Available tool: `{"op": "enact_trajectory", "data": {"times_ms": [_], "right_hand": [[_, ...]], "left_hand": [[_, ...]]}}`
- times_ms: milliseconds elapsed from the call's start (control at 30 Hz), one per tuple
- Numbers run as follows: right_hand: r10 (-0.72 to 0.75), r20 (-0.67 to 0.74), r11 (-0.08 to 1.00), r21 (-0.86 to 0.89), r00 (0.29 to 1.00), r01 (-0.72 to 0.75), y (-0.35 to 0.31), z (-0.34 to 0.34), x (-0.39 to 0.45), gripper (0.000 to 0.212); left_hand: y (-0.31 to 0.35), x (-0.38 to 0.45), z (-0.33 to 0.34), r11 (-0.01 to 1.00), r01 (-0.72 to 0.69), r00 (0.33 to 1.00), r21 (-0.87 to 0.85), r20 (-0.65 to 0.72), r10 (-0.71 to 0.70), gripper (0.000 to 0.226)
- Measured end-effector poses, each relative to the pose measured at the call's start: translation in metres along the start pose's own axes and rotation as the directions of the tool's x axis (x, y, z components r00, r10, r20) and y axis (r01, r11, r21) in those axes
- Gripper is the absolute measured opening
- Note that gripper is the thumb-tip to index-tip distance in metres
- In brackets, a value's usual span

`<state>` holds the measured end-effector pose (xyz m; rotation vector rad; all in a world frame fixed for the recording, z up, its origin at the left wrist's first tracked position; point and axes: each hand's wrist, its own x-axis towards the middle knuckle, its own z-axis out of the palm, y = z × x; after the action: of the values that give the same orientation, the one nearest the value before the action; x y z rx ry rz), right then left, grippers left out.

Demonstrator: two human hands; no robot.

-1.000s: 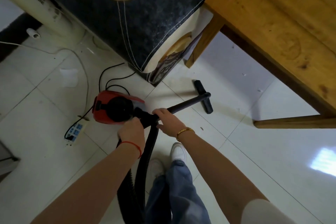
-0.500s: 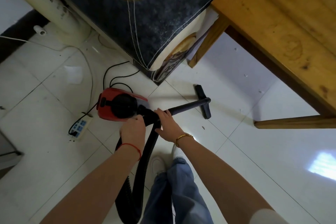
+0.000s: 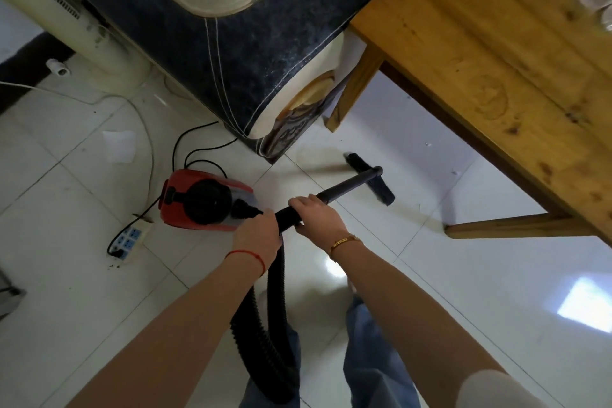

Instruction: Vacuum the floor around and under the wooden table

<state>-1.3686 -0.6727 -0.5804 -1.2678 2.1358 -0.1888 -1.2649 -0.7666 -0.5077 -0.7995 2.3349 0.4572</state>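
Change: since a moment ago the brush head sits further out toward the wooden counter, and the whole view has shifted so the red canister lies further right in frame.
Left hand (image 3: 256, 235): fingers wrapped tight round the rear end of the black wand, where the ribbed hose joins; a red string circles the wrist.
Right hand (image 3: 316, 217): fingers closed over the wand just ahead of the left hand, almost touching it; a gold bracelet on the wrist.
Wand (image 3: 347, 185): long axis runs from the hands up and to the right, sloping down to the floor and pointing at the space beneath the counter.
Brush head (image 3: 371, 177): black bar lying crosswise to the wand on the white floor tiles (image 3: 463, 291), near the counter's edge and between its two visible legs.
Hose (image 3: 268, 325): drops from the hands and loops down in front of the person's jeans.
Canister (image 3: 205, 204): red and black, on the floor just left of the hands.
Power strip (image 3: 127, 238): left of the canister, black cable plugged in.
Counter (image 3: 480, 60): yellow wood, fills the upper right; a clear glass item at its far corner, too cut off to tell more.
Obstacles: dark sofa arm (image 3: 231, 60) standing close to the far counter leg (image 3: 356, 89); a white scrap of paper (image 3: 119, 146) on the tiles at left.
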Motion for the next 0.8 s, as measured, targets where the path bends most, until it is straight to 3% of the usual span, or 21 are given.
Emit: {"op": "enact_trajectory", "data": {"times_ms": [200,333,500,633,800], "right_hand": [[-0.057,0.067,0.995,-0.078,0.996,0.062,0.059,-0.023,-0.007,0.041],[-0.044,0.073,0.995,-0.086,0.996,0.051,0.089,-0.033,-0.013,0.044],[-0.036,0.119,0.993,-0.106,0.992,0.049,0.096,-0.029,-0.020,0.051],[-0.040,0.092,0.995,-0.090,0.995,0.049,0.092,-0.023,-0.027,0.050],[-0.079,0.122,0.989,-0.117,0.989,0.094,0.093,-0.015,-0.040,0.049]], "left_hand": [[0.046,0.019,0.004,0.990,-0.029,0.999,-0.141,0.034,0.034,0.024],[0.078,0.028,0.007,0.994,-0.037,0.999,-0.106,0.034,0.040,0.024],[0.107,0.032,0.009,0.991,0.106,0.990,-0.080,0.099,-0.098,0.029],[0.118,0.028,0.015,0.945,0.264,0.961,-0.192,0.140,-0.240,0.032],[0.124,0.017,0.030,0.930,0.297,0.950,-0.216,0.163,-0.265,0.026]]}}
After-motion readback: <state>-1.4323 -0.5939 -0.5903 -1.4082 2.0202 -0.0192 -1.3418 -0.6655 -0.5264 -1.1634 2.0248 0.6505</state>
